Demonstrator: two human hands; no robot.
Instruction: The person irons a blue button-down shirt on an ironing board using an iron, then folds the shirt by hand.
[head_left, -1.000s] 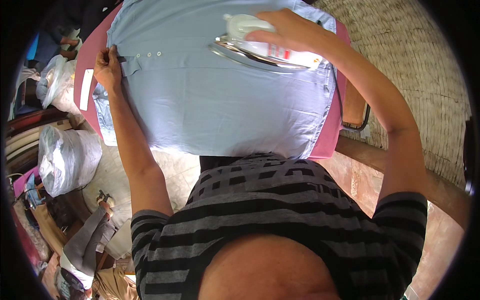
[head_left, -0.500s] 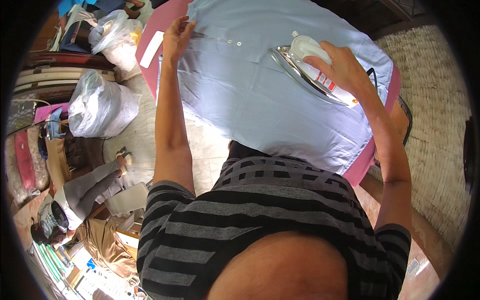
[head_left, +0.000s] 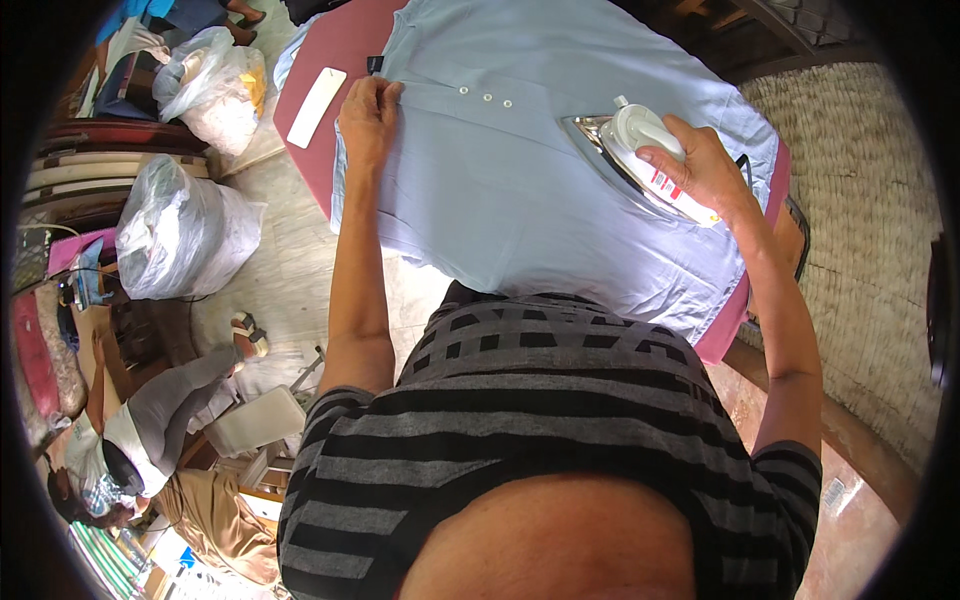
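Note:
A pale blue shirt [head_left: 460, 190] lies spread over a pink ironing board [head_left: 355, 35], with a short row of small white buttons [head_left: 487, 97] facing up. My left hand [head_left: 368, 122] is at the shirt's left end, its fingers closed on the cloth edge near a small dark label [head_left: 375, 64]. Wrapped around the handle of a white steam iron [head_left: 632, 128] is my right hand [head_left: 700, 165]. The iron rests on the right part of the shirt, its shiny metal tip toward the upper left. Whatever lies under its soleplate is hidden.
A white strip [head_left: 317, 107] lies on the board's left end. Clear plastic bags [head_left: 180, 235] stuffed with pale material stand on the floor to the left. Another person [head_left: 135, 440] bends at the lower left. Right of the board spreads a woven-looking mat [head_left: 850, 200].
My left hand has come nearer to me, and the dark label now shows beside it. The shirt's buttons and the iron have shifted slightly right and nearer. The other person's arm has moved.

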